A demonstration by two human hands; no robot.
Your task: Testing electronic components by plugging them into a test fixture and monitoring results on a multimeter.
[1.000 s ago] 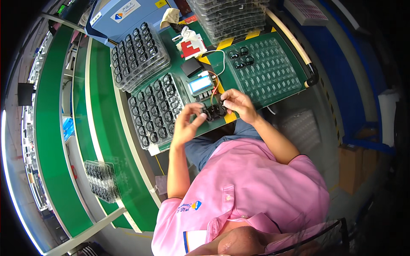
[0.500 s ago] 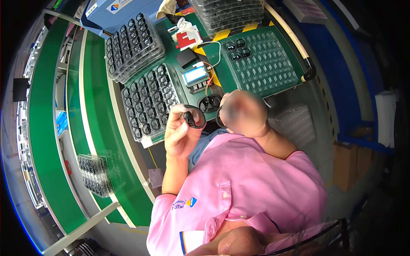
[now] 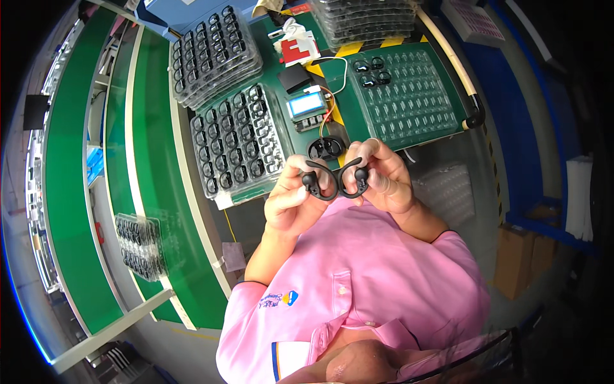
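In front of my chest, just off the bench's near edge, I hold up two black ear-hook earbuds side by side. My left hand (image 3: 289, 200) pinches the left earbud (image 3: 311, 182) between thumb and fingers. The right earbud (image 3: 362, 175) is gripped the same way in my right hand (image 3: 391, 180). Their curved hooks come very close in the middle; whether they touch I cannot tell. Just beyond my fingers, a black cradle (image 3: 325, 148) rests on the bench. Wires run near it to a small module with a lit screen (image 3: 306, 104).
On the left, a clear tray (image 3: 276, 153) holds rows of black earbuds, with a stack of filled trays (image 3: 214, 54) behind. At right lies a mostly unfilled clear tray (image 3: 409, 96). Stacked trays (image 3: 364, 22) stand at the back. A padded rail (image 3: 444, 54) edges the bench's right side.
My hands have drawn closer together, and the two earbuds now sit side by side with their hooks in sight. The bench has shifted slightly right in the picture.
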